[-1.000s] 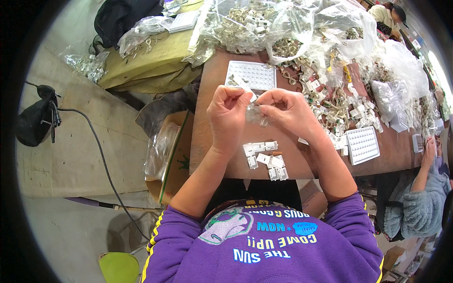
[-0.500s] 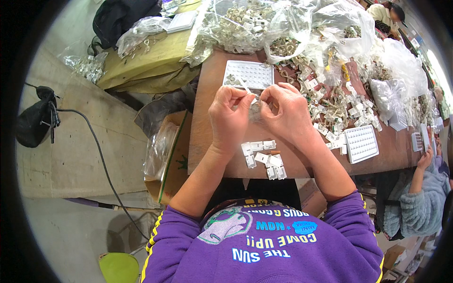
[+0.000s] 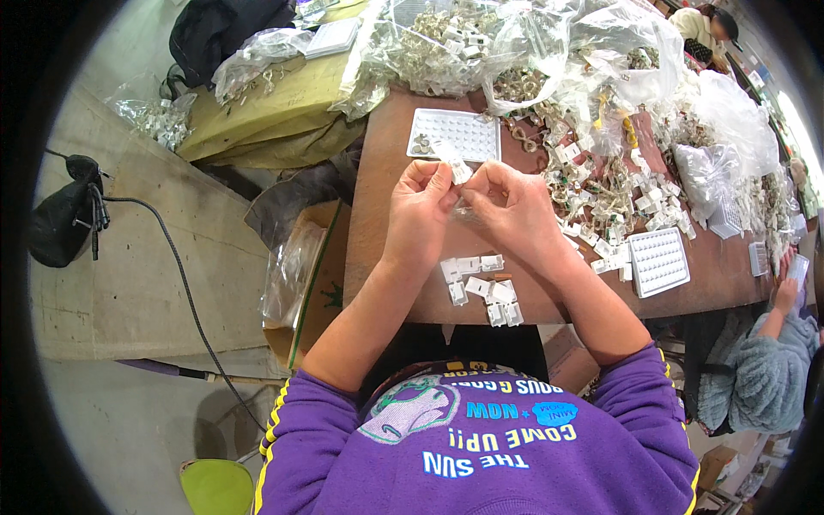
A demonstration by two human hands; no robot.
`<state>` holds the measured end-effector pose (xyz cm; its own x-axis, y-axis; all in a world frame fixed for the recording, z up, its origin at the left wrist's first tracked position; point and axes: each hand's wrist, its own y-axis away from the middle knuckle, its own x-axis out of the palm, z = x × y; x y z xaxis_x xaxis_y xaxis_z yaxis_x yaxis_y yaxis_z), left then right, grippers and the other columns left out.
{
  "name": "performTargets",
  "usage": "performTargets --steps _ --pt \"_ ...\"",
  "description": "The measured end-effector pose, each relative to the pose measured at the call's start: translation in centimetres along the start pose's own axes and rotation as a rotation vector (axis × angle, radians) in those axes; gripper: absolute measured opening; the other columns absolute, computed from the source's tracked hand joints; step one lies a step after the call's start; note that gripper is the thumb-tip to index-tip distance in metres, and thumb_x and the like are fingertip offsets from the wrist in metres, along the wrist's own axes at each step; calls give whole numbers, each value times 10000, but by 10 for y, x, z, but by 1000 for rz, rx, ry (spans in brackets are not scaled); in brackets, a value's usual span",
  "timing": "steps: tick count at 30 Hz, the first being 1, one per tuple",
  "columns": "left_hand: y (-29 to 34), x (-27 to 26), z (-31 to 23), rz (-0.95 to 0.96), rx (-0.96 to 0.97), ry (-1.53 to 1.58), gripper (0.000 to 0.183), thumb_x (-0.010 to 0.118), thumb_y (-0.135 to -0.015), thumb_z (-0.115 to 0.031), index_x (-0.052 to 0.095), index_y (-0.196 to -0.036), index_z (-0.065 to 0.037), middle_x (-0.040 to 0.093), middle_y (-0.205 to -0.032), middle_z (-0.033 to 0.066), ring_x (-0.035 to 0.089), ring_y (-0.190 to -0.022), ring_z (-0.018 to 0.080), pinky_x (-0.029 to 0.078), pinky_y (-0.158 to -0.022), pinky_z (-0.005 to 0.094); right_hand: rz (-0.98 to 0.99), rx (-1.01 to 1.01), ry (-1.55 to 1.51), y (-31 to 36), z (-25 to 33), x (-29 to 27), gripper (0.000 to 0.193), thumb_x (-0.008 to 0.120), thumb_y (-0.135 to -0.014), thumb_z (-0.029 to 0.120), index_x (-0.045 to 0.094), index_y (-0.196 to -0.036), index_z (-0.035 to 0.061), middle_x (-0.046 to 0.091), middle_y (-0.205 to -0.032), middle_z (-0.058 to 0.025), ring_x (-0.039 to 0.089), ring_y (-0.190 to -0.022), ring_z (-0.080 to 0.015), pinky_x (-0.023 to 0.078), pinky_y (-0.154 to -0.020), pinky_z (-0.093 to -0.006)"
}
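Hands (image 3: 416,215) close, white piece (image 3: 461,172) in left fingers (image 3: 439,178), tray rim (image 3: 497,137) beyond

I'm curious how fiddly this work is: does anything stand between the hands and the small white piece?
Nothing visible does: the left hand pinches the white piece, and the right hand is close beside it, its contact unclear.

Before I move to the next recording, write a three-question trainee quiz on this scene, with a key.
1. True or false: the left hand pinches a small white plastic piece.
2. The loose white plastic housings nearest the person lie: A) in a plastic bag; B) on the brown tabletop; C) in a cardboard box.
3. What lies just beyond the left hand?

Key: 1. True. 2. B. 3. A white dimpled tray.
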<state>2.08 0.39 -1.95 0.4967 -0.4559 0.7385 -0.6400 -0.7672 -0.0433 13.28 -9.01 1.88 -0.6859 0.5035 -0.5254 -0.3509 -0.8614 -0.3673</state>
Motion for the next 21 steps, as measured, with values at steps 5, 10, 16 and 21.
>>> performTargets --steps 5,10,16,21 --pt "-3 0 -5 -73 89 115 125 527 -981 -94 451 -1006 2 570 -986 109 633 -901 216 550 -908 356 -47 153 -209 -11 -6 -21 146 651 -882 100 675 -979 -6 669 -768 -7 583 -706 -54 477 -641 -219" --pt "-4 -7 -11 -127 86 83 125 510 -993 -115 439 -1048 -29 589 -979 131 637 -866 215 547 -787 290 78 36 247 -11 -18 -35 174 674 -845 117 694 -969 -4 688 -783 -83 612 -688 -104 488 -645 -259" --pt "-5 -7 -10 -156 157 36 111 487 -1006 -117 429 -1037 -27 542 -850 68 472 -626 106 365 -524 218 38 -122 397 -10 -25 -35 142 645 -812 118 702 -897 20 663 -838 -169 648 -782 -343 511 -721 -404" --pt "-4 -4 -12 -265 146 10 106 503 -1000 -114 446 -1050 -39 498 -810 35 420 -568 66 310 -469 200 36 -133 497 -42 -33 -32 162 625 -836 128 704 -931 24 662 -912 -171 646 -826 -351 510 -762 -417"
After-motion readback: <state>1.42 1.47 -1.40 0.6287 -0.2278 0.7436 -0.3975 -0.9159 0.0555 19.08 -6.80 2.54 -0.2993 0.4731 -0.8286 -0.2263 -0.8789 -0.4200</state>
